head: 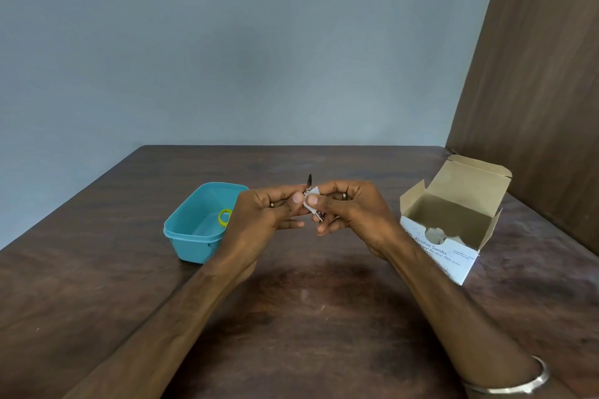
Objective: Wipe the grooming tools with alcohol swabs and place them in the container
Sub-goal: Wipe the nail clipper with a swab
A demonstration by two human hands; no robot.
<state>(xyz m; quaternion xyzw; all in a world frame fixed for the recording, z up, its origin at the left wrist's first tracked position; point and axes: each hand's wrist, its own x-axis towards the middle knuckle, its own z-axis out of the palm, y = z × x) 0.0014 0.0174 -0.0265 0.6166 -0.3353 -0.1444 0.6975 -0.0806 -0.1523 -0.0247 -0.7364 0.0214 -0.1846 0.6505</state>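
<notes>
Above the desk (308, 317), left hand (272, 214) pinches a nail clipper (308, 183); right hand (346, 207) pinches a white swab (311, 204) against it.

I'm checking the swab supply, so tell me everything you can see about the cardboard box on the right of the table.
The alcohol swab box is a small cardboard carton, white and printed outside, plain brown inside. Its side reads "Alcohol Swabs" and "Alcohol 70%". It stands on the wooden table near the brown wall panel, to the right of the right hand, which does not touch it. The lid flap stands upright and the side flaps are spread. Something white and crumpled shows at its front edge; the rest of the interior looks bare.
</notes>
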